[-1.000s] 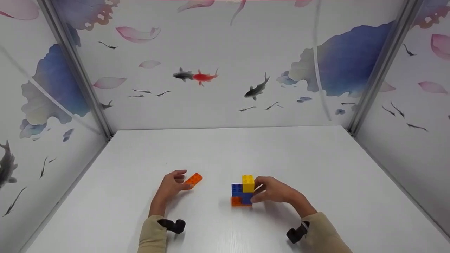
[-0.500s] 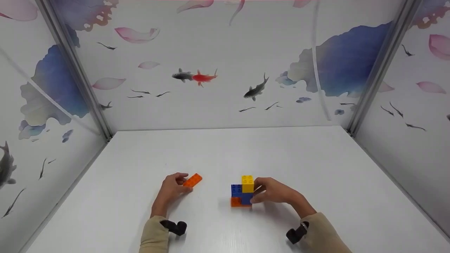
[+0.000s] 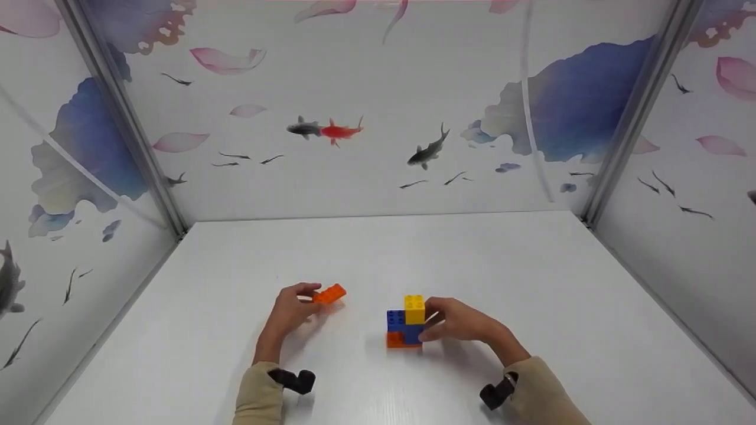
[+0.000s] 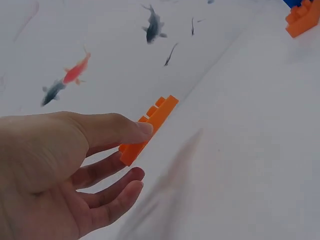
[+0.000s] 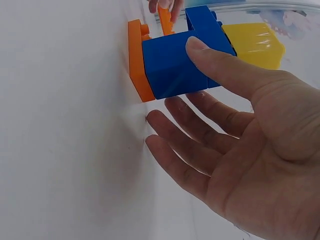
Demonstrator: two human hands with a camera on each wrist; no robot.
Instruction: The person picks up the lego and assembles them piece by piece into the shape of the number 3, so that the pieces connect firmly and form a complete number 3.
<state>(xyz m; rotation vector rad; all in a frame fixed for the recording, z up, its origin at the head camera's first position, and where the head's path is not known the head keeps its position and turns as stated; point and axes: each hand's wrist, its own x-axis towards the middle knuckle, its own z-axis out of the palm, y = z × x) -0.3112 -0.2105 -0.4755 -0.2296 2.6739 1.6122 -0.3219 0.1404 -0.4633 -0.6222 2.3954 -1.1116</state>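
My left hand (image 3: 292, 307) pinches a flat orange toy brick (image 3: 329, 294) between thumb and fingers, held a little above the table; its studs show in the left wrist view, where the brick (image 4: 159, 116) tilts. To the right stands a small stack of bricks: an orange base brick (image 3: 396, 339), blue bricks (image 3: 396, 319) over it and a yellow brick (image 3: 414, 309) on top. My right hand (image 3: 460, 320) holds the stack from its right side. In the right wrist view, the thumb lies on a blue brick (image 5: 170, 65) and fingertips are at its other side.
A white table (image 3: 366, 254) lies under both hands. White walls (image 3: 366, 71) printed with fish and petals enclose it at the back and sides, with metal posts (image 3: 638, 118) in the corners. Each wrist wears a black camera (image 3: 298, 382).
My left hand has lifted the orange brick off the table, and the brick has turned and shifted slightly right. My right hand and the stack have stayed in place.
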